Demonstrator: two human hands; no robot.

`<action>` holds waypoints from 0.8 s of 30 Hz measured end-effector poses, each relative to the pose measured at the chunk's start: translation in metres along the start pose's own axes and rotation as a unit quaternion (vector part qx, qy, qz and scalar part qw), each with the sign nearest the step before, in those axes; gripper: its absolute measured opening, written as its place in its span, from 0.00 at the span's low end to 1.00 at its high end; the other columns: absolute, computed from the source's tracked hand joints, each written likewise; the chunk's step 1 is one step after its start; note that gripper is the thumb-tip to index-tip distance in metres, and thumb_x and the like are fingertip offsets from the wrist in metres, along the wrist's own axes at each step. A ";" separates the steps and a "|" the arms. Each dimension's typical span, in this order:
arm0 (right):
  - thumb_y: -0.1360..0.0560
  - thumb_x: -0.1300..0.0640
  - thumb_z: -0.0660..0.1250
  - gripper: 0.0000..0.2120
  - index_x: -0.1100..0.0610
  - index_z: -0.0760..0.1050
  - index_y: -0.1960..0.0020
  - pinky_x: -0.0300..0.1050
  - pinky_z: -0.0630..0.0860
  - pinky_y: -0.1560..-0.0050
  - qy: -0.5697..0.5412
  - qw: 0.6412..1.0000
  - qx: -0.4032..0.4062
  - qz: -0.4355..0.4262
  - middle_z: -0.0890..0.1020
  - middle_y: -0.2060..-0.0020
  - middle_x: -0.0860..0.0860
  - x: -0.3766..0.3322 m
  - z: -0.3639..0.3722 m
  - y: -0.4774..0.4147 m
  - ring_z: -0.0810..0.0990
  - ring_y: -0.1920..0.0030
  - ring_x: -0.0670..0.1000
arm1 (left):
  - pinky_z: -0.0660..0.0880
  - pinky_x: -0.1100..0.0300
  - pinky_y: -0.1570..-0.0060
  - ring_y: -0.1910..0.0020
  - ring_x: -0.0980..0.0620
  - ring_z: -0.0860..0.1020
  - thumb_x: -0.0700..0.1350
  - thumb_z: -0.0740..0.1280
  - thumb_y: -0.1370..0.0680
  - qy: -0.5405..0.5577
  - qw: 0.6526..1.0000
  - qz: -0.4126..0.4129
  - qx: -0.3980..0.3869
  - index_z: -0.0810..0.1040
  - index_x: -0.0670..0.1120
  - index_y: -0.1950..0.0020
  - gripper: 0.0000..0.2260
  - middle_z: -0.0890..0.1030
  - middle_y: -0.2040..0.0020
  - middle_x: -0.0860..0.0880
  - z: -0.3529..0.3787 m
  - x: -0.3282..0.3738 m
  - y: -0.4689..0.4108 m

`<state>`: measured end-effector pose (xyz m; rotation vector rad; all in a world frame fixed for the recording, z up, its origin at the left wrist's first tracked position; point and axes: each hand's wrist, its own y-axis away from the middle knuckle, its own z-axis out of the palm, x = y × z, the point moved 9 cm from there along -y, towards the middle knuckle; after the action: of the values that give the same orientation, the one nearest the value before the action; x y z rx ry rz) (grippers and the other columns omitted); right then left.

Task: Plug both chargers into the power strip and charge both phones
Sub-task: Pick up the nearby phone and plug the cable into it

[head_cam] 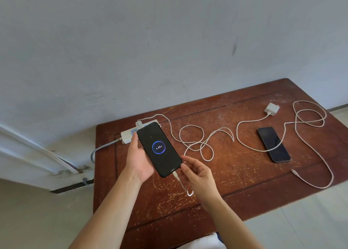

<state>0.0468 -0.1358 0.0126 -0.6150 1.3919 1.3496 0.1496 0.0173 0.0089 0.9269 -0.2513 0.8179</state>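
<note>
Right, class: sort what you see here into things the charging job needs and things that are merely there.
Needed for the job:
- held phone, showing 45%
- its cable
- power strip
- second phone, screen dark
- loose charger and cable
- left hand, right hand

Merely there:
- table
- wall

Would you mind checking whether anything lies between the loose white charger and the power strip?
Partly: the held black phone and left hand cover the white power strip, and white cable loops lie between it and the unplugged white charger.
</note>
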 end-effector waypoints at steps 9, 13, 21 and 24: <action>0.21 0.63 0.69 0.12 0.54 0.82 0.40 0.41 0.82 0.48 0.011 0.997 0.002 0.083 0.89 0.55 0.53 0.049 0.009 -0.018 0.86 0.56 0.47 | 0.78 0.48 0.48 0.40 0.44 0.80 0.48 0.56 0.15 -0.081 0.992 0.013 0.100 0.78 0.43 0.34 0.17 0.82 0.40 0.41 -0.042 -0.014 0.001; 0.22 0.64 0.69 0.11 0.55 0.82 0.42 0.41 0.83 0.48 0.023 0.992 0.013 0.124 0.89 0.56 0.54 0.078 0.019 -0.026 0.86 0.58 0.47 | 0.80 0.47 0.53 0.44 0.42 0.83 0.39 0.59 0.17 -0.139 0.980 0.004 0.146 0.77 0.42 0.33 0.15 0.84 0.42 0.39 -0.077 -0.023 -0.004; 0.23 0.67 0.69 0.11 0.57 0.83 0.44 0.38 0.82 0.54 0.069 0.981 0.026 0.178 0.88 0.62 0.50 0.124 0.035 -0.040 0.85 0.62 0.46 | 0.79 0.46 0.52 0.50 0.46 0.82 0.34 0.57 0.17 -0.259 0.949 -0.002 0.182 0.73 0.46 0.31 0.16 0.83 0.48 0.46 -0.118 -0.026 -0.014; 0.23 0.65 0.70 0.11 0.58 0.83 0.43 0.44 0.83 0.48 0.103 0.975 0.031 0.193 0.88 0.61 0.51 0.139 0.039 -0.047 0.87 0.59 0.50 | 0.79 0.47 0.51 0.50 0.47 0.82 0.34 0.57 0.17 -0.274 0.940 -0.007 0.206 0.73 0.47 0.31 0.17 0.83 0.49 0.47 -0.132 -0.026 -0.017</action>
<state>0.0579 -0.0692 -0.1237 -0.4651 1.7827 1.5715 0.1253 0.1025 -0.0937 1.5478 -0.5694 0.5900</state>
